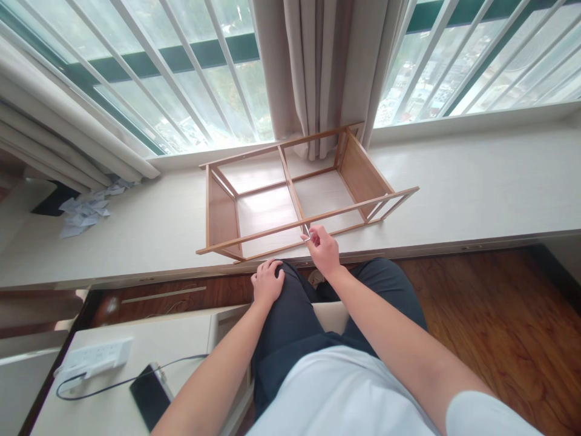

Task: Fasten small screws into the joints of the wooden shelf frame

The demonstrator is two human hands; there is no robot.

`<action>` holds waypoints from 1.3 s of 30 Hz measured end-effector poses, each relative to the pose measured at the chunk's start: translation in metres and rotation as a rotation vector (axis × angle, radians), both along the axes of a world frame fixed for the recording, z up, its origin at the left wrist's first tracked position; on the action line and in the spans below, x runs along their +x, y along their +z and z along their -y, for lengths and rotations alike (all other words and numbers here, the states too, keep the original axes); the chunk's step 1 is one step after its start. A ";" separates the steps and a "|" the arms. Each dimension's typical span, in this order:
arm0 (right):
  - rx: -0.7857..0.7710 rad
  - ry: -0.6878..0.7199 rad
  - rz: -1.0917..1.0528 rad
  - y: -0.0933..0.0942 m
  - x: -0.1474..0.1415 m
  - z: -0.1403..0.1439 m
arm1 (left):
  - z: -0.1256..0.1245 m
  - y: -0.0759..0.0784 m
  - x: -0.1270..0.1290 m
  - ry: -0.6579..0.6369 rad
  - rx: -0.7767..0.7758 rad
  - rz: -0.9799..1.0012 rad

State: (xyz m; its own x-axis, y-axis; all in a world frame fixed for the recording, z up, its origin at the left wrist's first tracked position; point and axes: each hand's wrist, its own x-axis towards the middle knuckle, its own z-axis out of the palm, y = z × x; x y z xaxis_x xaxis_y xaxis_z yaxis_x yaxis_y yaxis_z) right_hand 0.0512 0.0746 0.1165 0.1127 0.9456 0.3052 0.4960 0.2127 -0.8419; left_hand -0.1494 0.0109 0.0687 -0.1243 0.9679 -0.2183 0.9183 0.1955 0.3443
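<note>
A wooden shelf frame (290, 181) lies on its side on the pale window ledge (476, 181). My right hand (324, 247) is raised at the frame's front rail, pinching a small metal hex key (307, 233) near the joint with the middle crosspiece. My left hand (267, 281) rests curled on my left knee, holding nothing. I am seated, with dark trousers and a white shirt low in the view.
Curtains (318, 72) hang behind the frame against barred windows. Scattered paper scraps (88, 209) lie on the ledge at left. A side table at lower left carries a white power strip (97, 356), a cable and a black phone (149, 396). Wood floor shows at right.
</note>
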 end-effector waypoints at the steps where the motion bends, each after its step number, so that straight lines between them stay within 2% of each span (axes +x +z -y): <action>1: 0.020 0.002 0.030 -0.001 0.001 0.000 | 0.000 0.000 0.000 0.000 -0.001 0.000; 18: 0.108 0.012 0.347 0.000 0.006 0.001 | 0.000 0.000 0.000 -0.004 -0.013 -0.017; 39: 0.142 0.027 0.465 0.004 0.007 -0.001 | 0.000 0.002 0.001 -0.002 -0.019 -0.021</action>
State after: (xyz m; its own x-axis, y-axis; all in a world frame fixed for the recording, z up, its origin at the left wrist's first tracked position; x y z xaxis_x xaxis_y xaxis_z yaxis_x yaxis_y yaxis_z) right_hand 0.0583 0.0753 0.1207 -0.0901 0.8916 0.4438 0.8056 0.3273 -0.4939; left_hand -0.1487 0.0113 0.0708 -0.1275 0.9638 -0.2342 0.9257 0.2004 0.3208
